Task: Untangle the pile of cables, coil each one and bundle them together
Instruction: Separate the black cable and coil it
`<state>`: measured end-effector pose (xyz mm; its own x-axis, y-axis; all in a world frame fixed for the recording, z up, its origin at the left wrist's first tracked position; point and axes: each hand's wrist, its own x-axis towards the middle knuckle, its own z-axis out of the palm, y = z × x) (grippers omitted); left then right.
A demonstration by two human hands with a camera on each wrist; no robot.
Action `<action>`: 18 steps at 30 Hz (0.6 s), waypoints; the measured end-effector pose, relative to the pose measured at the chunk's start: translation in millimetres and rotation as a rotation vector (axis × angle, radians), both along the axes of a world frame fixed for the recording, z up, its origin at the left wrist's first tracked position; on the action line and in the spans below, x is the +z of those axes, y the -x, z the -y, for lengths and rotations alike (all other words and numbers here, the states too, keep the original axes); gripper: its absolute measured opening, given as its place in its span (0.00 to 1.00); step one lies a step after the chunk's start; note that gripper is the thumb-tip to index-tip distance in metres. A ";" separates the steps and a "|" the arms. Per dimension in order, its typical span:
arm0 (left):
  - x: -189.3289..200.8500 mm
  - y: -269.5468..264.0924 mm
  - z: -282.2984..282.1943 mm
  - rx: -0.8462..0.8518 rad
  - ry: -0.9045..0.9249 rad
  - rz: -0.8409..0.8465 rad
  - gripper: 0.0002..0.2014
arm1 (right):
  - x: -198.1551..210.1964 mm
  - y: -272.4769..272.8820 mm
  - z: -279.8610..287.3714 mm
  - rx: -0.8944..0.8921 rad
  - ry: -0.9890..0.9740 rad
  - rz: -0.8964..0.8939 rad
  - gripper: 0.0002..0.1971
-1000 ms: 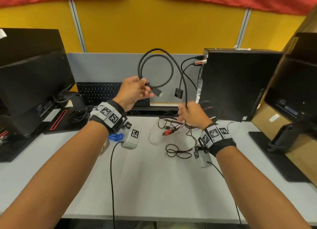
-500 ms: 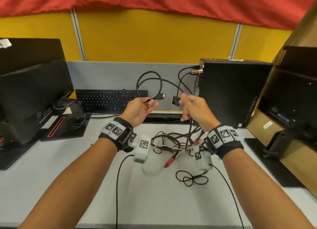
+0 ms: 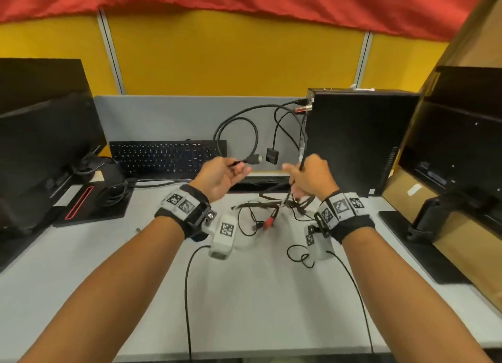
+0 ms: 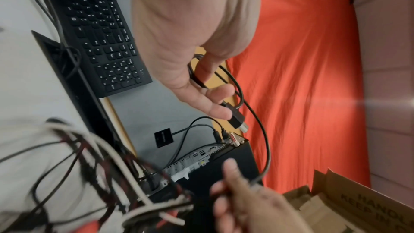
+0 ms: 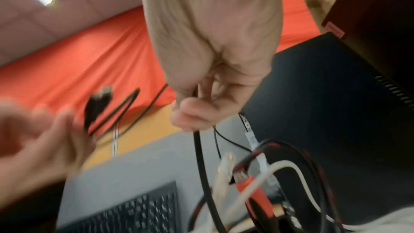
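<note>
Head view: left hand raised over the desk, fingers curled and pinching a thick black cable just behind its plug, a coil of that cable standing above the hand at 12 o'clock. Right hand at 3 o'clock of the left, fist closed round the same cable's long run, thumb sticking out toward 9 o'clock. Below both hands, at 6 o'clock, the pile of cables partly lifted off the desk, a red plug dangling, one thin black loop lying apart at 5 o'clock. Keyboard at 10 o'clock, computer tower at 2 o'clock with its own leads plugged in.

Left wrist view: thumb and fingers narrow on the cable beside the plug, two turns passing through the palm; blurred tangle at 7 o'clock.

Right wrist view: fingers wrapped tight on the black cable, white, red and black strands hanging beneath at 5 o'clock, all blurred.

Judged step: drawing the black cable free while coiling it. Best done by loosening the right fist enough for the cable to slide, feeding even turns into the left hand, matching the coil already formed. Worth shaking the tangle down rather than yanking, since a snagged strand would tighten. Also worth keeping clear of the tower's plugged leads.
</note>
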<state>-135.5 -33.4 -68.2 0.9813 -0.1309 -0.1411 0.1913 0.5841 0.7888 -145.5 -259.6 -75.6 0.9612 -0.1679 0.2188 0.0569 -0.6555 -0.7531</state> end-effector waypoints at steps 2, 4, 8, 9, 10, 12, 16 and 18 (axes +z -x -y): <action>-11.2 1.5 2.3 0.005 0.005 -0.018 0.08 | 18.4 0.3 2.4 -0.050 -0.200 0.171 0.20; -20.8 2.2 3.3 -0.008 0.014 -0.032 0.09 | 33.0 3.1 1.9 -0.077 -0.448 0.313 0.12; -41.6 13.9 11.1 -0.123 -0.045 -0.077 0.06 | 40.7 5.9 -2.3 -0.006 -0.632 0.447 0.08; -45.2 17.2 14.8 -0.150 -0.056 -0.080 0.06 | 39.6 6.4 -4.8 0.026 -0.647 0.438 0.09; -48.5 19.8 18.9 -0.170 -0.056 -0.076 0.07 | 36.9 6.1 -7.5 0.057 -0.648 0.423 0.09; -51.8 21.2 28.6 -0.182 -0.031 -0.043 0.09 | 33.1 5.5 -12.3 0.121 -0.632 0.404 0.11; -45.0 16.9 45.8 -0.109 0.045 0.058 0.09 | 33.5 6.3 -17.2 0.216 -0.624 0.367 0.13; -38.9 15.3 53.0 -0.117 0.055 0.105 0.10 | 33.2 8.0 -18.1 0.248 -0.634 0.349 0.10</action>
